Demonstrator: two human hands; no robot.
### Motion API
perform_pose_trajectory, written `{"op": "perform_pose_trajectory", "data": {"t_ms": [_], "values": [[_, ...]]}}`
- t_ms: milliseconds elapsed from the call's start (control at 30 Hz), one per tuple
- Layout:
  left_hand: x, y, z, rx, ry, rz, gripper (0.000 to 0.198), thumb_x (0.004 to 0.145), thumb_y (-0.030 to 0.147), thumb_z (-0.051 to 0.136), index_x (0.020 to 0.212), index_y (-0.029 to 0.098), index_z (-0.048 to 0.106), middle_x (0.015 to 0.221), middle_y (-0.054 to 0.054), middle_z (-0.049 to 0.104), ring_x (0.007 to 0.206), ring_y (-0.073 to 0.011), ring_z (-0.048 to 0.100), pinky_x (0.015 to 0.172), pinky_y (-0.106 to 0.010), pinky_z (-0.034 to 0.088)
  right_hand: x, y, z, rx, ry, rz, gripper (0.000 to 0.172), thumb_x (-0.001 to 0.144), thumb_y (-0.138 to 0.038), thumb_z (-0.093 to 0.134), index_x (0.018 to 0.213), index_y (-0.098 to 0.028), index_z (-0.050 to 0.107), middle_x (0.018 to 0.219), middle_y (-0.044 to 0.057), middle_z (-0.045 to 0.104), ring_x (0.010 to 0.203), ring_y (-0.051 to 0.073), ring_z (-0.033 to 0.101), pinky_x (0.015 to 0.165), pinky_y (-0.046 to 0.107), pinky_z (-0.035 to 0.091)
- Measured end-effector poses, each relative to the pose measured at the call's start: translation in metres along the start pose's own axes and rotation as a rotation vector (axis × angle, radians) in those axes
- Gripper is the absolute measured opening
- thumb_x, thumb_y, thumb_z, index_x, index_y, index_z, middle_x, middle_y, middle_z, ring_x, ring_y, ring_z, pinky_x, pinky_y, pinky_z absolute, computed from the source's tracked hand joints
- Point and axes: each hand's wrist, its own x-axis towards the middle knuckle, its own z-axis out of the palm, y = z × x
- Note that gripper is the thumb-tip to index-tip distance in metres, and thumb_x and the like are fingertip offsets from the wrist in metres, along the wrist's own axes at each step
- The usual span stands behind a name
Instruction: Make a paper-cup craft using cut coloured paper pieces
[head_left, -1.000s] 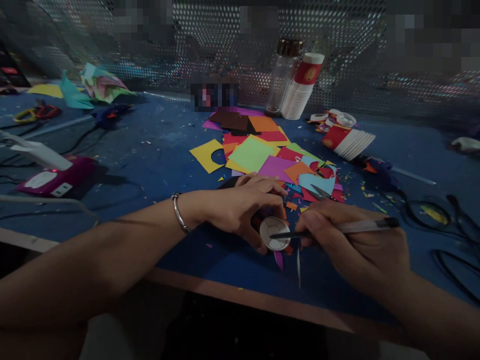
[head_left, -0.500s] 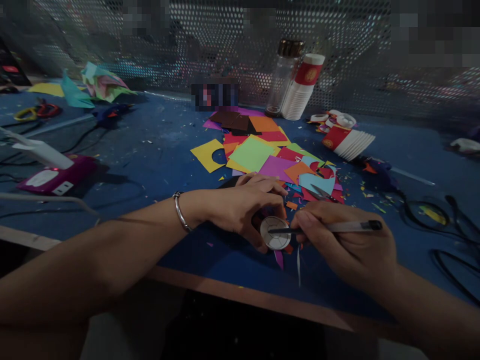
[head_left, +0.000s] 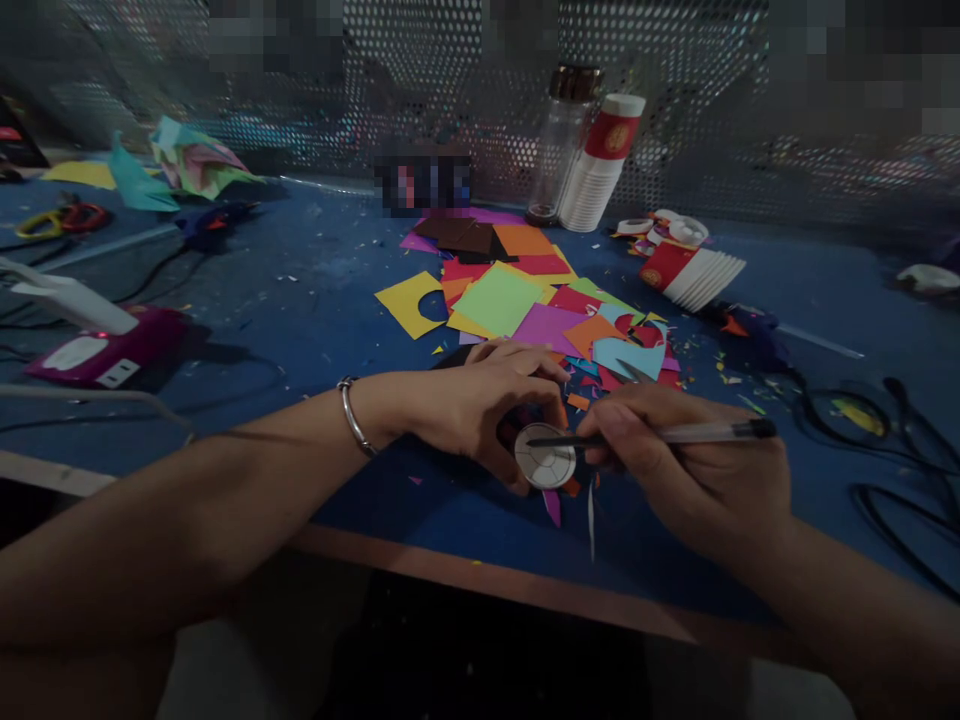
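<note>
Person's L hand (head_left: 480, 405), shiny silver metal bangle (head_left: 354, 418) at the wrist, is curled half-closed, thumb & fingers on the rim of a small round white disc marked w/ thin dark lines (head_left: 551, 470). Disc is near the close edge of the blue tabletop (head_left: 300, 330), face tipped toward the person. R hand (head_left: 686, 460), at 3 o'clock from it, is pinched round a slim clear-barrelled pen w/ black ends (head_left: 705, 432); nib's at approx 10 on the disc's face, can't tell from here if it's touching.

Clock centred on disc, 12 = far side: purple paper sliver (head_left: 553, 508) just by it at 6; yellow paper square w/ a round bite out (head_left: 409, 305) at 10–11; lime-green paper square (head_left: 496, 300) atop mixed coloured sheets, 11; clear bottle w/ brown cap (head_left: 551, 150), 12, next to a leaning red-and-white paper cup stack (head_left: 592, 185); another cup stack, toppled (head_left: 694, 277), 1–2; blue glue gun (head_left: 757, 335), 2; magenta socket block (head_left: 105, 350), 9–10.
</note>
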Motion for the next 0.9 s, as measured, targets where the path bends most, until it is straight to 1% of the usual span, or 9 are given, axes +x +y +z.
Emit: {"op": "perform_pose_trajectory", "data": {"t_ms": [100, 200, 300, 400, 500, 600, 767, 900], "values": [[0.0004, 0.0008, 0.0002, -0.003, 0.01, 0.015, 0.057, 0.065, 0.05, 0.085, 0.113, 0.025, 0.069, 0.147, -0.012, 0.047, 0.143, -0.0382, 0.035, 0.116, -0.059, 0.027, 0.0, 0.0044, -0.0025, -0.015, 0.053, 0.014, 0.026, 0.099, -0.018, 0.054, 0.076, -0.021, 0.065, 0.06, -0.004, 0.066, 0.049, 0.008, 0.061, 0.049, 0.02, 0.047], [0.0006, 0.0012, 0.0, -0.008, 0.003, 0.016, 0.054, 0.063, 0.049, 0.087, 0.108, 0.024, 0.069, 0.146, -0.013, 0.048, 0.143, -0.0377, 0.035, 0.115, -0.057, 0.029, 0.0009, 0.0076, -0.0031, -0.003, 0.054, 0.027, 0.026, 0.1, -0.02, 0.054, 0.076, -0.021, 0.065, 0.062, -0.003, 0.067, 0.05, 0.009, 0.062, 0.049, 0.021, 0.048], [0.0004, 0.0004, 0.0003, -0.008, 0.001, 0.014, 0.059, 0.063, 0.051, 0.087, 0.113, 0.025, 0.068, 0.147, -0.013, 0.046, 0.144, -0.0373, 0.034, 0.116, -0.056, 0.028, 0.0015, 0.0086, -0.0032, -0.028, 0.031, 0.026, 0.028, 0.1, -0.022, 0.054, 0.074, -0.021, 0.064, 0.06, -0.002, 0.067, 0.049, 0.01, 0.061, 0.047, 0.022, 0.048], [-0.0001, -0.0014, 0.0012, 0.005, 0.008, 0.024, 0.063, 0.065, 0.053, 0.086, 0.119, 0.026, 0.068, 0.148, -0.011, 0.046, 0.145, -0.0367, 0.033, 0.118, -0.055, 0.027, 0.0019, 0.0083, -0.0033, -0.058, 0.016, -0.012, 0.028, 0.099, -0.02, 0.053, 0.073, -0.021, 0.063, 0.06, -0.002, 0.068, 0.049, 0.01, 0.061, 0.047, 0.022, 0.048], [-0.0005, -0.0029, 0.002, 0.005, 0.008, 0.033, 0.063, 0.066, 0.055, 0.085, 0.12, 0.026, 0.068, 0.148, -0.011, 0.046, 0.145, -0.0366, 0.032, 0.118, -0.052, 0.028, 0.0025, 0.0077, -0.003, -0.086, -0.002, -0.05, 0.029, 0.098, -0.017, 0.053, 0.07, -0.021, 0.061, 0.061, -0.001, 0.068, 0.051, 0.011, 0.062, 0.049, 0.023, 0.048], [-0.0004, -0.0033, 0.0021, -0.009, 0.009, 0.03, 0.063, 0.066, 0.055, 0.085, 0.12, 0.027, 0.068, 0.147, -0.01, 0.046, 0.144, -0.0362, 0.033, 0.117, -0.051, 0.03, 0.0028, 0.0074, -0.0032, -0.091, -0.014, -0.054, 0.03, 0.097, -0.016, 0.053, 0.069, -0.021, 0.059, 0.06, -0.001, 0.068, 0.051, 0.011, 0.062, 0.051, 0.023, 0.048], [0.0002, -0.0031, 0.0022, -0.009, 0.008, 0.011, 0.063, 0.065, 0.053, 0.086, 0.119, 0.026, 0.07, 0.148, -0.012, 0.045, 0.143, -0.0375, 0.034, 0.117, -0.055, 0.029, 0.0019, 0.0083, -0.0046, -0.126, -0.009, -0.081, 0.028, 0.097, -0.016, 0.052, 0.071, -0.022, 0.061, 0.061, -0.001, 0.067, 0.053, 0.012, 0.063, 0.052, 0.024, 0.048], [0.0005, -0.0043, 0.0028, -0.013, 0.011, 0.002, 0.063, 0.065, 0.056, 0.086, 0.119, 0.029, 0.07, 0.148, -0.011, 0.044, 0.143, -0.0385, 0.033, 0.116, -0.059, 0.028, 0.0019, 0.0079, -0.0052, -0.116, -0.027, -0.08, 0.028, 0.097, -0.016, 0.053, 0.07, -0.023, 0.059, 0.061, -0.001, 0.068, 0.054, 0.013, 0.065, 0.052, 0.024, 0.05]]}}
